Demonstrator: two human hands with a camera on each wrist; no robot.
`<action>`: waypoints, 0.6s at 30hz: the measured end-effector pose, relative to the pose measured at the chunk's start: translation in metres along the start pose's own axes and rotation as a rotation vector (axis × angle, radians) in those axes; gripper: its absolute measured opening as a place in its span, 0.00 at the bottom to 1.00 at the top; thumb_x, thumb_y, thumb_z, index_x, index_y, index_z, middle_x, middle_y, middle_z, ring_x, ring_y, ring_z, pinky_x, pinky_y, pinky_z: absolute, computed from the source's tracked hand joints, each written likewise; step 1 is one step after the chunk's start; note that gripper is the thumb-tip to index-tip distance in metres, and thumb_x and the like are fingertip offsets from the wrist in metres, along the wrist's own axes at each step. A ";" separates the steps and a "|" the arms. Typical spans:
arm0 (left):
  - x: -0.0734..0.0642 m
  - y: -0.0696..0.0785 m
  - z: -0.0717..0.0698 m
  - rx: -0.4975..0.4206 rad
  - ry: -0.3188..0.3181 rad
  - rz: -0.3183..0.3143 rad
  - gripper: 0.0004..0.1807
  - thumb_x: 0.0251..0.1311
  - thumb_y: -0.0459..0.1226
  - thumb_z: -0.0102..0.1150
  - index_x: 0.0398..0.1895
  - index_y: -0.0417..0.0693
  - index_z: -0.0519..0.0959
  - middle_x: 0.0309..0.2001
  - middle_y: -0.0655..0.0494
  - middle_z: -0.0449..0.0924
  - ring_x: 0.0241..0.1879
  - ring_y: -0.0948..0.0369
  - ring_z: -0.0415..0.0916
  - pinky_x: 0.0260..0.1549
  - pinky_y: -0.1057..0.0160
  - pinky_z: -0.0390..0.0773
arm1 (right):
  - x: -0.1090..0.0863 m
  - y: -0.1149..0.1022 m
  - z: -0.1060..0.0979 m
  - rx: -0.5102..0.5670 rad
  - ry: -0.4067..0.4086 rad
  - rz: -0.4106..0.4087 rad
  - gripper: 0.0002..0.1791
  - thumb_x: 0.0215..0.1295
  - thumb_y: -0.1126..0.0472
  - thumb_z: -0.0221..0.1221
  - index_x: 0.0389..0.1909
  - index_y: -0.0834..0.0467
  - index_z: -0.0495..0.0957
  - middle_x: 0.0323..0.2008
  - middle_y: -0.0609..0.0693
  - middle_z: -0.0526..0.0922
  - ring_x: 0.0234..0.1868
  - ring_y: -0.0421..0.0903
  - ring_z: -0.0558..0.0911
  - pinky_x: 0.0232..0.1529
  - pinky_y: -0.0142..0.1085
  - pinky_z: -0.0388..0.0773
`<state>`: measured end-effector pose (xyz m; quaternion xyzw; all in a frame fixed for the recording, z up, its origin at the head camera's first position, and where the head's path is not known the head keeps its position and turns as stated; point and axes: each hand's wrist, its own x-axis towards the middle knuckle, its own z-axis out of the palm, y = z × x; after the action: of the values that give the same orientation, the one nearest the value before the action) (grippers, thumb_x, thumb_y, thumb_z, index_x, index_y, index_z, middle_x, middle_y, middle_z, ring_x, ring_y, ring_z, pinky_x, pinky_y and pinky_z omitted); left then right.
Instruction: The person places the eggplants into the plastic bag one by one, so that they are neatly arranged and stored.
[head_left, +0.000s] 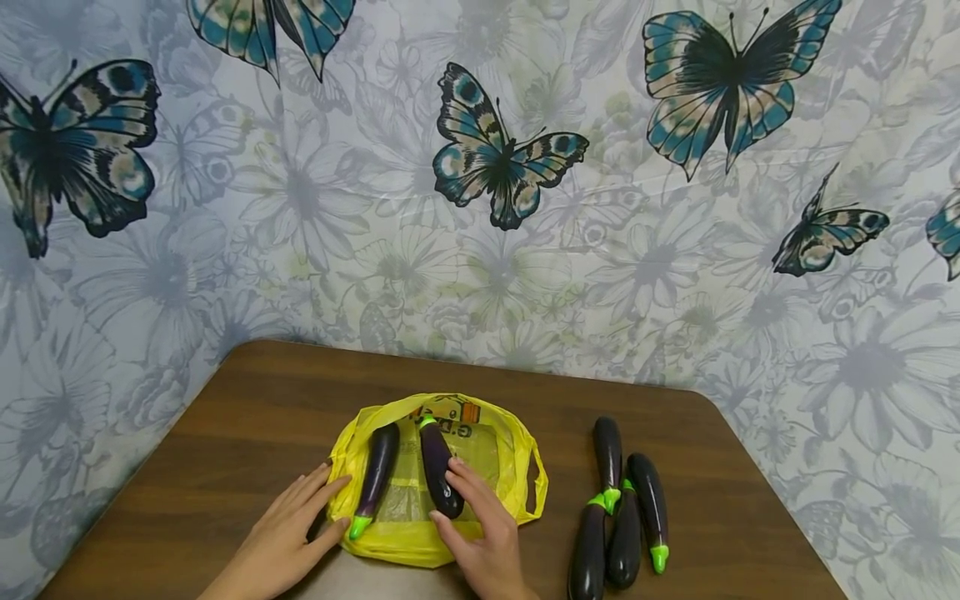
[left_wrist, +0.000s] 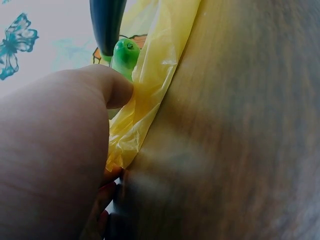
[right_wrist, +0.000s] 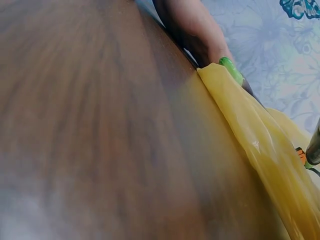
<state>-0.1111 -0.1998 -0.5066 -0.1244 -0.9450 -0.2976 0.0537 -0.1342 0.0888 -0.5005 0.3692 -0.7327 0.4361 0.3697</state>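
Note:
A yellow plastic bag [head_left: 427,546] lies on the table with its mouth spread wide. My left hand [head_left: 281,529] holds its left rim, thumb on the inner side and fingers outside, as the left wrist view [left_wrist: 150,75] of the bag shows. One dark purple eggplant [head_left: 377,467] leans inside along the left wall, its green stem end toward me. Over the bag's middle, my right hand [head_left: 487,529] grips a second eggplant [head_left: 437,467] between thumb and fingers, green end pointing away. The right fingers are out of sight in the right wrist view.
Several more eggplants [head_left: 606,542] lie in a group to the right of the bag. The brown wooden table [head_left: 247,433] has its far edge against a wall [head_left: 480,292] covered in butterflies and flowers. A loop handle [head_left: 538,483] stands out at the bag's right.

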 end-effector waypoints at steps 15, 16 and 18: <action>0.002 0.000 0.001 0.008 -0.010 -0.007 0.32 0.69 0.56 0.61 0.70 0.51 0.76 0.74 0.38 0.66 0.74 0.39 0.64 0.68 0.30 0.63 | -0.003 0.001 0.007 0.006 -0.125 0.109 0.31 0.57 0.67 0.75 0.63 0.59 0.78 0.63 0.59 0.81 0.65 0.56 0.81 0.69 0.28 0.71; 0.002 0.000 0.001 0.008 -0.009 -0.007 0.32 0.69 0.56 0.61 0.70 0.51 0.76 0.74 0.38 0.66 0.74 0.39 0.63 0.68 0.30 0.63 | -0.003 0.001 0.007 0.006 -0.139 0.115 0.31 0.58 0.67 0.75 0.63 0.58 0.78 0.63 0.58 0.81 0.64 0.55 0.81 0.68 0.28 0.72; 0.002 0.000 0.002 0.006 -0.007 -0.006 0.32 0.70 0.56 0.61 0.70 0.51 0.76 0.75 0.37 0.66 0.74 0.38 0.63 0.67 0.30 0.63 | -0.003 0.000 0.006 0.004 -0.164 0.131 0.31 0.58 0.67 0.74 0.63 0.58 0.78 0.63 0.57 0.81 0.64 0.54 0.81 0.67 0.28 0.73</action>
<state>-0.1131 -0.1982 -0.5075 -0.1224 -0.9464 -0.2947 0.0500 -0.1340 0.0839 -0.5052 0.3556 -0.7822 0.4293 0.2783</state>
